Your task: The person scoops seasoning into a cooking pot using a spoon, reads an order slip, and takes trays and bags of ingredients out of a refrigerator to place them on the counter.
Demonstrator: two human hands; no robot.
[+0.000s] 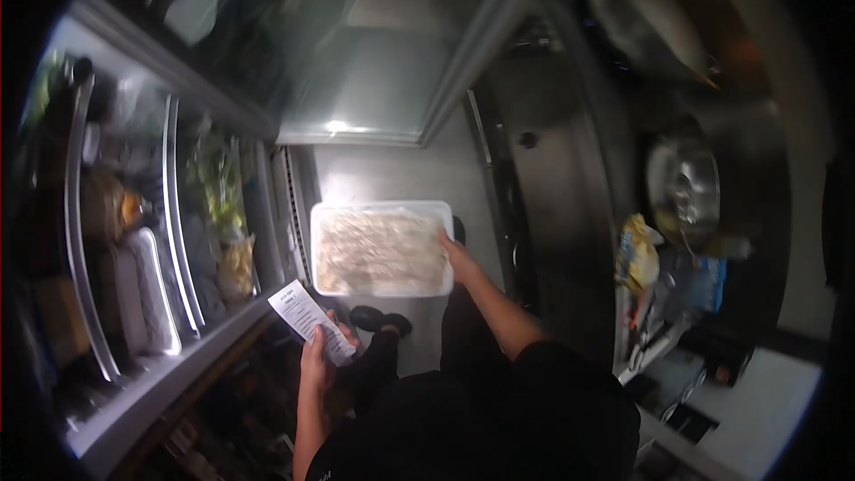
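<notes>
On my left stands the fridge (160, 392), long and open, with bright pale edges and see-through packs behind thin metallic rails. On my right runs the dark, dully shining counter (570, 160). Ahead, the glass door (365, 71) hangs in a straight, pale frame, its pane smooth and hazy with reflections. Far to the right on the counter side, a round metal bowl (699, 183) gleams, its inside too blurred to read. Nearer me are a crinkled yellow bag (637, 254) and a blue pack (708, 283).

In front of me, above the smooth grey floor (419, 160), is the white tray (317, 249): a shallow rectangle with rounded corners and a raised rim, its pale pinkish-beige contents wrinkled and glossy, as if under film. My right hand (456, 260) is closed on its right short side, thumb over the rim; the fingers beneath are hidden, so I cannot tell how far they reach.

Smallest is the paper slip (298, 307), thin, white and slightly curved, with dark printed lines too small to read. My left hand (328, 352) pinches its lower part, the fingers nearly together with only the slip between them. It lies near the tray's lower left corner.
</notes>
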